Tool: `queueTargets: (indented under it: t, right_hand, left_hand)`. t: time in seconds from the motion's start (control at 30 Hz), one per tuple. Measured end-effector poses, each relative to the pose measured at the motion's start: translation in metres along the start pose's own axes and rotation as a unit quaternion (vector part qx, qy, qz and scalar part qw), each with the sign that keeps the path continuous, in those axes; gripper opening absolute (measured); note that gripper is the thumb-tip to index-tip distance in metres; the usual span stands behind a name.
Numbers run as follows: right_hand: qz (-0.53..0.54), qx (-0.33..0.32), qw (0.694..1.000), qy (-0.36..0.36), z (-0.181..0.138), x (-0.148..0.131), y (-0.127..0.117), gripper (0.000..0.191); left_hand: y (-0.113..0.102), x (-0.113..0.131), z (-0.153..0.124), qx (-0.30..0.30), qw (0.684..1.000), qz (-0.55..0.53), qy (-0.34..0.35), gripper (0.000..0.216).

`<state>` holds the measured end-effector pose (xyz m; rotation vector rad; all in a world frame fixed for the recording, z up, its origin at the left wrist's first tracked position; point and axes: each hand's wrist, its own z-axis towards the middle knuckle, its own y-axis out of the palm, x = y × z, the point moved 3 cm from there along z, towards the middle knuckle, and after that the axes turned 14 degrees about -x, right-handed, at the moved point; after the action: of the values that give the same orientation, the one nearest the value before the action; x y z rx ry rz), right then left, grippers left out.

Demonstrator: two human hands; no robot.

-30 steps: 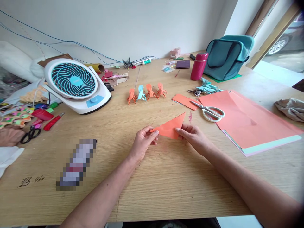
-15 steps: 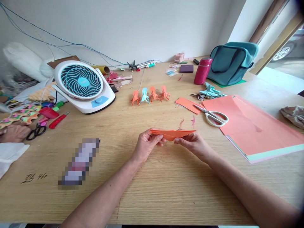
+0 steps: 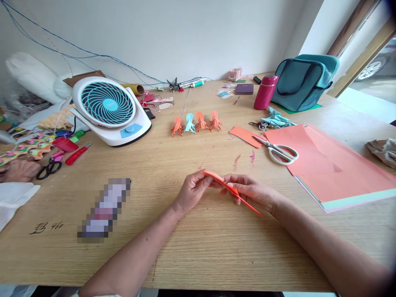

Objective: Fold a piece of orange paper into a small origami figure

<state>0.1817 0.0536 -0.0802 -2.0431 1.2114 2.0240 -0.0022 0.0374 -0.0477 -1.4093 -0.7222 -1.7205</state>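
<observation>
A folded piece of orange paper is held between both hands above the table, slanting down to the right with a thin edge toward me. My left hand pinches its upper left end with thumb on top. The fingers of my right hand close on its middle, and the pointed lower end sticks out below them. Some right fingertips are hidden behind the paper. Beyond the hands stand several small folded paper figures in a row, orange ones and a light blue one.
Scissors lie on large orange sheets at right, beside orange strips. Behind are a pink flask and a teal bag. At left are a fan, a red cutter, black scissors and another person's hand.
The folded orange paper has turned from nearly level to a steep slant, its right end now lower. My right hand has shifted from that end to the paper's middle.
</observation>
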Motion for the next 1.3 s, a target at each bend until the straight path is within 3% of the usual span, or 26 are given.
queueTargets:
  t: [0.13,0.37,0.57,0.83,1.1,1.3]
  right_hand:
    - [-0.043,0.044,0.998,-0.032,0.002,-0.002,-0.001,0.038]
    - [-0.175,0.104,0.971,-0.122,0.002,-0.006,-0.006,0.028]
    - [-0.211,0.102,0.961,-0.148,0.003,-0.006,-0.004,0.022]
    - [-0.286,0.105,0.940,-0.150,0.000,-0.009,0.001,0.022]
    - [-0.396,0.154,0.895,-0.132,-0.004,-0.013,0.011,0.019]
    - [-0.365,0.167,0.908,-0.123,-0.002,-0.011,0.014,0.024]
  left_hand:
    - [-0.002,0.002,0.000,0.034,0.999,0.034,0.006,0.028]
    - [-0.007,-0.005,-0.003,0.101,0.995,-0.004,-0.025,0.038]
    - [-0.008,-0.004,-0.002,0.157,0.984,0.071,-0.052,0.027]
    - [-0.008,-0.002,-0.002,0.168,0.981,0.077,-0.058,0.023]
    - [-0.004,-0.004,-0.003,0.161,0.983,0.056,-0.074,0.024]
    - [0.000,-0.006,-0.003,0.152,0.984,0.018,-0.088,0.025]
